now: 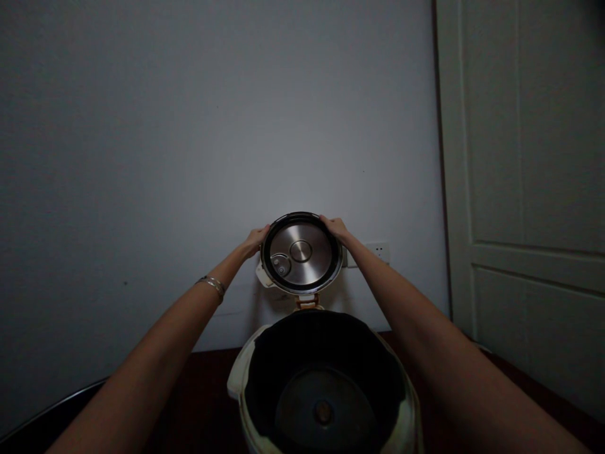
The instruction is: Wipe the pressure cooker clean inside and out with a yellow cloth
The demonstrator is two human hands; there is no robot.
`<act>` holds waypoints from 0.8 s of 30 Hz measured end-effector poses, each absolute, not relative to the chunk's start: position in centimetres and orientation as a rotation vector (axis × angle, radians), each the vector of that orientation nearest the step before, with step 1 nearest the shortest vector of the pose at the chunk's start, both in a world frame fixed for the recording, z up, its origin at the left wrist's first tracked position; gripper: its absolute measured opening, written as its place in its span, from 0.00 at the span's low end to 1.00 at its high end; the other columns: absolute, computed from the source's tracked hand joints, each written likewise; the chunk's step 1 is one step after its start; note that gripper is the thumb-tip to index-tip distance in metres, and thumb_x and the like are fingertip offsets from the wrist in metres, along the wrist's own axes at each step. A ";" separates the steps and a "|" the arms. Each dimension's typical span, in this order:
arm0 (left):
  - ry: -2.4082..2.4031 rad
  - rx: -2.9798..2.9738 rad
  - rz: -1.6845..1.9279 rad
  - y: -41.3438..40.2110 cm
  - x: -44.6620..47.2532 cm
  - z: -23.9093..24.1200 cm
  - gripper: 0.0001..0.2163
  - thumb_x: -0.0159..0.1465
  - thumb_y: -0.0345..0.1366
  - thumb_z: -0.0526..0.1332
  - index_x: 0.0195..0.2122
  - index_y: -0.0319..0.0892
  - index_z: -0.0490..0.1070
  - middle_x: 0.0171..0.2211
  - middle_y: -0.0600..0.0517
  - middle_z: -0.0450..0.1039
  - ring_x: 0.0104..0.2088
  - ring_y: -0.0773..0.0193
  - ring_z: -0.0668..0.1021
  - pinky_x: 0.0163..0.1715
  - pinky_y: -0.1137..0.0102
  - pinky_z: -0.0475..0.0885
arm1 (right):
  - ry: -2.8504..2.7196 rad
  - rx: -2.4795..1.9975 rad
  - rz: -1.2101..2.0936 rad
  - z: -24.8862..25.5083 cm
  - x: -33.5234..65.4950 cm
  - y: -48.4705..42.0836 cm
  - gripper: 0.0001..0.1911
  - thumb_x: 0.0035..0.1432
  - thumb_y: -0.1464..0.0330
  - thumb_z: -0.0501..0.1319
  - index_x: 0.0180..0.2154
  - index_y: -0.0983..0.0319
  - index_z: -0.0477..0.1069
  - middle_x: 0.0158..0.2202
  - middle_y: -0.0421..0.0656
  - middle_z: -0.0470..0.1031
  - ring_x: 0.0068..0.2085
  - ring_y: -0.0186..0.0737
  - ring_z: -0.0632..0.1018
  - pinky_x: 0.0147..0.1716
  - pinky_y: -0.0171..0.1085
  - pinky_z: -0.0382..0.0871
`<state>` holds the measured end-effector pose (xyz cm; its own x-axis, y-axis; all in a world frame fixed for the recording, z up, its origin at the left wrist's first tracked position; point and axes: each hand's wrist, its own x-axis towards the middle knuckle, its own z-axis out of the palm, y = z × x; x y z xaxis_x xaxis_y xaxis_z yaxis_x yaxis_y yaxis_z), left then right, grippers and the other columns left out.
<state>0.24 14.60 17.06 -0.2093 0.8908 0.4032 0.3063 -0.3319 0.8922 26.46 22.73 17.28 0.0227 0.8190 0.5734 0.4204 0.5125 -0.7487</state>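
An electric pressure cooker (326,384) stands in front of me, its dark inside showing a heating plate with a small brownish knob at the centre. Raised upright on the hinge (308,302) behind it is the round lid (316,252), its shiny metal underside facing me inside a black ring. My left hand (258,239) grips the lid's upper left rim. On the opposite side, my right hand (333,227) holds the upper right rim. Both sets of fingers go behind the lid and are partly hidden.
A plain wall rises right behind the lid, with wall sockets (379,251) to the right, partly covered by my right forearm. A pale panelled door (529,189) is at the right. Under the cooker lies a dark reddish surface (201,391). A dark curved rim (70,396) shows at the lower left.
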 end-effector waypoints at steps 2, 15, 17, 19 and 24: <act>1.418 1.572 1.577 14.8 0.1 17.0 0.22 0.56 0.54 0.60 0.35 0.37 0.75 0.23 0.48 0.75 0.27 0.61 0.74 0.26 0.69 0.65 | -1.597 -1.087 0.428 17.2 26.4 22.8 0.29 0.58 0.51 0.54 0.33 0.72 0.77 0.34 0.54 0.78 0.36 0.45 0.76 0.28 0.33 0.63; 1.504 1.665 1.659 15.6 0.4 16.8 0.18 0.62 0.47 0.54 0.35 0.36 0.75 0.33 0.44 0.77 0.33 0.59 0.75 0.31 0.70 0.68 | -1.645 -1.047 0.410 17.3 26.2 23.2 0.29 0.60 0.52 0.52 0.36 0.71 0.78 0.36 0.52 0.79 0.38 0.43 0.77 0.33 0.33 0.65; 1.526 1.687 1.680 15.6 0.5 16.7 0.17 0.63 0.45 0.53 0.34 0.36 0.74 0.33 0.44 0.77 0.35 0.59 0.75 0.33 0.70 0.68 | -1.648 -1.050 0.410 17.3 26.2 23.2 0.29 0.60 0.51 0.52 0.36 0.72 0.78 0.36 0.52 0.79 0.37 0.43 0.77 0.32 0.33 0.64; 1.547 1.697 1.699 15.8 0.5 16.7 0.16 0.63 0.43 0.52 0.34 0.36 0.74 0.34 0.44 0.77 0.36 0.59 0.75 0.34 0.70 0.68 | -1.653 -1.053 0.408 17.4 26.1 23.2 0.29 0.59 0.51 0.53 0.36 0.72 0.78 0.35 0.52 0.78 0.36 0.43 0.76 0.31 0.33 0.64; 1.592 1.675 1.750 16.1 0.1 16.4 0.16 0.63 0.40 0.49 0.32 0.35 0.73 0.33 0.44 0.76 0.36 0.59 0.74 0.36 0.69 0.68 | -1.672 -1.059 0.396 17.6 25.8 23.4 0.28 0.60 0.52 0.53 0.34 0.71 0.78 0.33 0.51 0.78 0.35 0.42 0.76 0.31 0.32 0.64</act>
